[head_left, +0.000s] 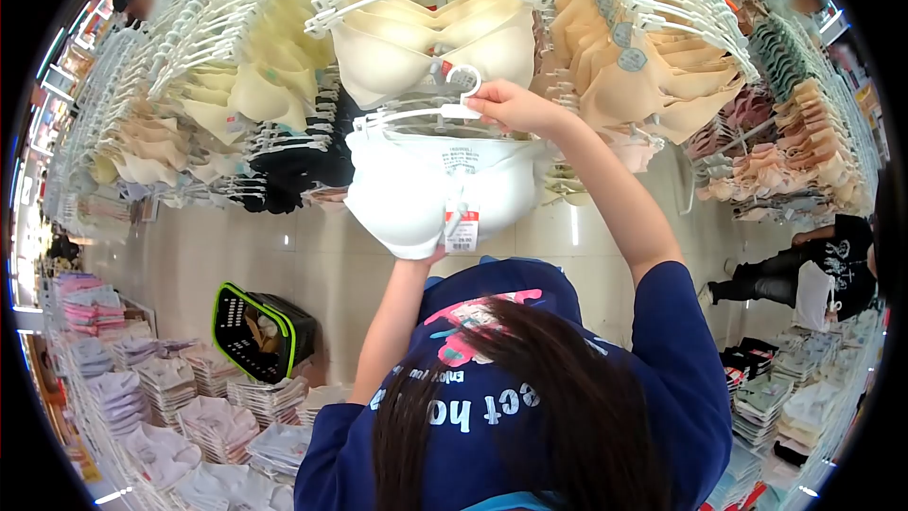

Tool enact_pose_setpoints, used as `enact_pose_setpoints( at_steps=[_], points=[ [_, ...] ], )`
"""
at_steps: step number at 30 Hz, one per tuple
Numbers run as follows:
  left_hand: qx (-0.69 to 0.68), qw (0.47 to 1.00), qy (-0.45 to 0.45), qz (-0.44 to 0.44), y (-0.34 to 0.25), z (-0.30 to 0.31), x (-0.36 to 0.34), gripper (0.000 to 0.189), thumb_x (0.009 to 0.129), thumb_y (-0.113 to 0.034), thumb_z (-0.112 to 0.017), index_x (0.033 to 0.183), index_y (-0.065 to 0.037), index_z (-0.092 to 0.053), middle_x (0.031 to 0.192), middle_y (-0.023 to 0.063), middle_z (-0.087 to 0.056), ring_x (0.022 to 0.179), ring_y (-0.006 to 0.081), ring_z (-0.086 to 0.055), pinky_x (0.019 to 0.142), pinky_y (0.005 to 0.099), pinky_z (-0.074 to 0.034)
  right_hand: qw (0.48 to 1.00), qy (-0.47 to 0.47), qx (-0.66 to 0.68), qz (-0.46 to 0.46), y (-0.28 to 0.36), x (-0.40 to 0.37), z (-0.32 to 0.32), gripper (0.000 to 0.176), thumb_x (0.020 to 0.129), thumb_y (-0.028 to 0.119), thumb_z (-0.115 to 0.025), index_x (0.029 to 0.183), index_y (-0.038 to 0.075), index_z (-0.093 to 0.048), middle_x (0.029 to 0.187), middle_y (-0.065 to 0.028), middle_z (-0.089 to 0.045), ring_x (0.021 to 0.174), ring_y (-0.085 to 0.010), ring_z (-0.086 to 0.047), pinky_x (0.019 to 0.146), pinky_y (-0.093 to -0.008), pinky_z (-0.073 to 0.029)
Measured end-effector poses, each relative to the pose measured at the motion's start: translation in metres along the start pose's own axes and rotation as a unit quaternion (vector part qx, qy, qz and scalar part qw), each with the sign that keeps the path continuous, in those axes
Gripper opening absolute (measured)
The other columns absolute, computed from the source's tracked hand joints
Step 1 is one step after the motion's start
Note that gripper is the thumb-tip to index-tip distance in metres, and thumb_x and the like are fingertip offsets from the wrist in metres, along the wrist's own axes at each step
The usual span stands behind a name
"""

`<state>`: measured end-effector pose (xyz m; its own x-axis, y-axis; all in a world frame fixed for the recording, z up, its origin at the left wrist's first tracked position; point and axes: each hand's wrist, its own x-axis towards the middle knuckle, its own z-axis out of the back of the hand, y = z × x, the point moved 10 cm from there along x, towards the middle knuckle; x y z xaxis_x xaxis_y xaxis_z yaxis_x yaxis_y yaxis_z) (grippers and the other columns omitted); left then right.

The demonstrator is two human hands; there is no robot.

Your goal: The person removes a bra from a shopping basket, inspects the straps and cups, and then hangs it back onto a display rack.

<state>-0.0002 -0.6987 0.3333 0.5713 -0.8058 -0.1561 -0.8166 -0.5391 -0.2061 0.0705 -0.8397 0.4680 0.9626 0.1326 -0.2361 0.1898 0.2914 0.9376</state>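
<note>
White bra (402,194) bore one price tag (462,233); right hand (515,106) pinched one hanger hook (463,73); left hand (433,256) touched beneath, finger spread hidden.

A brightly lit clothing shop, bowed by a wide, round lens. The floor (180,255) is glossy beige tile with white light reflections (574,225). To left and right, rows of mostly pale garments (156,156) hang on white hangers (667,0). Stacked folded clothes (222,421) fill both lower corners, where light strips (113,495) glow.
</note>
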Motion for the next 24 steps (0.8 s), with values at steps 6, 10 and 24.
enact_pose_setpoints(
  at_steps=[6,10,24],
  points=[
    [-0.119,0.988,0.049,0.090,0.029,0.002,-0.020,0.055,0.088,-0.044,-0.039,0.127,-0.005,-0.039,0.126,0.0121,-0.045,0.113,0.0275,-0.045,0.095,0.0436,-0.037,0.999,-0.021,-0.026,-0.015,-0.024,0.002,-0.005,0.024,0.090,0.025,-0.049,0.086,0.003,-0.056,0.064,0.0035,-0.047,0.058,-0.0061,-0.039,0.054,-0.0222,-0.035],
    [-0.160,0.976,0.074,0.130,0.033,0.005,-0.026,0.055,0.088,-0.043,-0.037,0.128,-0.005,-0.038,0.128,0.0123,-0.043,0.115,0.0276,-0.043,0.097,0.0445,-0.034,0.999,-0.024,-0.044,0.006,-0.022,0.003,-0.009,0.023,0.089,0.023,-0.049,0.088,0.001,-0.057,0.065,0.0025,-0.050,0.061,-0.0067,-0.042,0.058,-0.0224,-0.037],
    [-0.067,0.983,-0.098,0.138,0.044,0.096,-0.026,0.047,0.089,-0.039,-0.037,0.122,-0.007,-0.044,0.123,0.0100,-0.048,0.111,0.0258,-0.047,0.096,0.0437,-0.036,0.992,-0.074,-0.091,0.043,-0.106,0.010,-0.046,0.018,0.085,0.017,-0.055,0.092,0.001,-0.059,0.063,-0.0003,-0.050,0.059,-0.0074,-0.041,0.053,-0.0253,-0.035]
  ],
)
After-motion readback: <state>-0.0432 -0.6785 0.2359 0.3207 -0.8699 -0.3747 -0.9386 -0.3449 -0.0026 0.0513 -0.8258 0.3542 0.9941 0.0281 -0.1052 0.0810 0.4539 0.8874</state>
